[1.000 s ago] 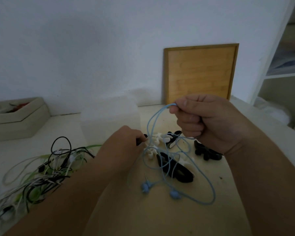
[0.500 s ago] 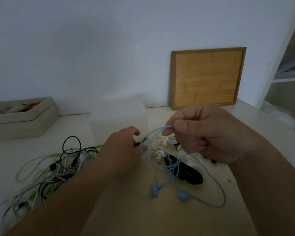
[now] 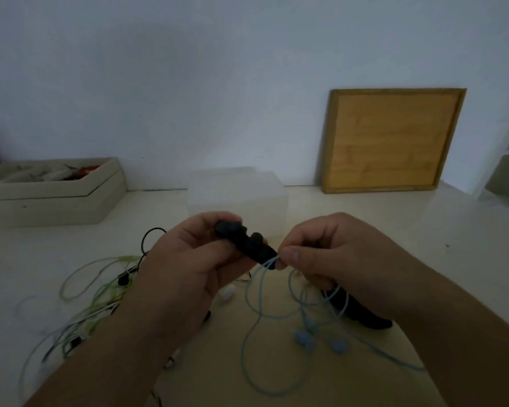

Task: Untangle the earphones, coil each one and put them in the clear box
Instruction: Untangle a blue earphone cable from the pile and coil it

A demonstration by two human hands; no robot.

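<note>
My left hand grips a black knobbly cable winder, lifted above the table. My right hand pinches the light blue earphone cable right at the winder's lower end. The blue cable hangs in loops to the table, and its two blue earbuds lie below my right hand. The clear box stands just behind my hands. A tangle of green, white and black earphones lies on the table to the left.
Another black winder lies under my right wrist, and a white one shows between my hands. A beige box with odds and ends stands at the back left. A wooden board leans on the wall.
My left hand has lifted a black winder off the table. My right hand came down and left, bringing the pinched blue cable to the winder's end.
</note>
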